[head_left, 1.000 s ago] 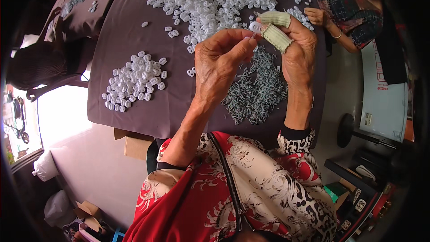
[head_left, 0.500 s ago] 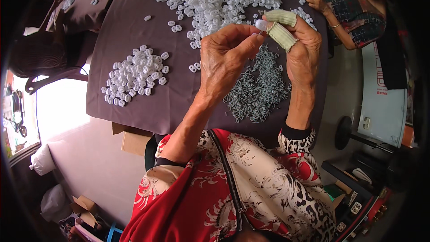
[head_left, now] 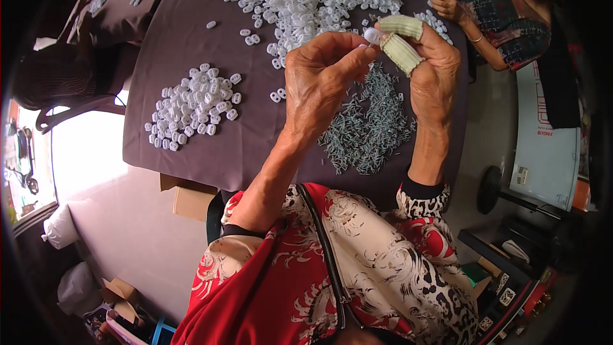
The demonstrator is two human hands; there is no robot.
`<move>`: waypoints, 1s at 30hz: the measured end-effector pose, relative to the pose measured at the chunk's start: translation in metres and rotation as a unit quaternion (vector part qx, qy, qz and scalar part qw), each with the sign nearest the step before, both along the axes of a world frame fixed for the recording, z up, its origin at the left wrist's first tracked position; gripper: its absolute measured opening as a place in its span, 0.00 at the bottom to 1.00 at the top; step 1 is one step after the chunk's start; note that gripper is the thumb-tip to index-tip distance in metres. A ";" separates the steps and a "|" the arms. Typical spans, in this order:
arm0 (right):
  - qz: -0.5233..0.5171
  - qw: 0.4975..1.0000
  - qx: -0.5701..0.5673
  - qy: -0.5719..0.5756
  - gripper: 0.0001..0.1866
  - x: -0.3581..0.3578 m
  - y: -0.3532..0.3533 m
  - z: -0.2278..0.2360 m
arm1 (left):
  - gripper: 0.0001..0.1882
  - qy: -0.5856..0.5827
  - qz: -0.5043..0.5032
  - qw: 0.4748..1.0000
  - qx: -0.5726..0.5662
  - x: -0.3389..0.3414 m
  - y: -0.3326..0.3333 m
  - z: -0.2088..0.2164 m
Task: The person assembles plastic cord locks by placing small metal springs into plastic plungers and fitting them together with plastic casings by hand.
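Observation:
Over the table, my right hand (head_left: 436, 70) is closed on a small white plastic piece (head_left: 373, 35). Pale green knitted finger covers (head_left: 401, 51) wrap its thumb and forefinger. My left hand (head_left: 319, 80) meets it from the other side, thumb and forefinger pinched on a thin grey screw (head_left: 368, 45) at the underside of the piece. The fingertips partly hide that screw. Beneath the hands lies a heap of loose grey screws (head_left: 367, 131). Further left sits a pile of white oval two-holed pieces (head_left: 195, 105).
A large mound of white pieces (head_left: 313, 0) covers the far side of the brown tablecloth (head_left: 255, 147). At the far right, a co-worker's hands (head_left: 447, 6) are near more white pieces. Another table (head_left: 143, 9) stands far left. A cardboard box (head_left: 193, 203) is below the front edge.
Both hands stay nearly in place, with the white piece and screw still held together. The co-worker's hands at the far right have shifted slightly left.

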State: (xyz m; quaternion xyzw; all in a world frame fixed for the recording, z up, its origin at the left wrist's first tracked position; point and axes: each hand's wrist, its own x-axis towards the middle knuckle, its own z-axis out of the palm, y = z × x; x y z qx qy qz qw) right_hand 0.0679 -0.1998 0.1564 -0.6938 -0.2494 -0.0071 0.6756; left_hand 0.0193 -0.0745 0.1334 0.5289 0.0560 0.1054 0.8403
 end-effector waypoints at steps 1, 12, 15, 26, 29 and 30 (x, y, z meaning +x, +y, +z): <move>-0.003 1.000 -0.004 0.005 0.09 0.000 0.000 0.000 | 0.08 0.011 -0.008 1.000 0.004 0.000 0.001 -0.001; -0.012 1.000 -0.015 -0.004 0.10 -0.001 0.002 -0.002 | 0.07 0.025 -0.005 0.999 0.022 0.000 0.002 0.001; -0.010 1.000 -0.019 -0.010 0.10 -0.001 0.002 -0.001 | 0.07 0.029 -0.010 0.999 0.024 0.000 0.004 0.000; -0.005 0.999 -0.040 -0.008 0.13 -0.003 0.000 -0.001 | 0.07 0.031 -0.009 0.999 0.018 0.000 0.002 0.002; -0.005 0.999 -0.043 -0.004 0.13 -0.004 0.001 -0.001 | 0.08 0.039 -0.024 0.999 0.016 0.001 0.006 -0.001; -0.011 0.999 -0.053 -0.005 0.13 -0.003 0.001 -0.001 | 0.08 0.040 -0.025 0.999 0.016 0.001 0.007 -0.001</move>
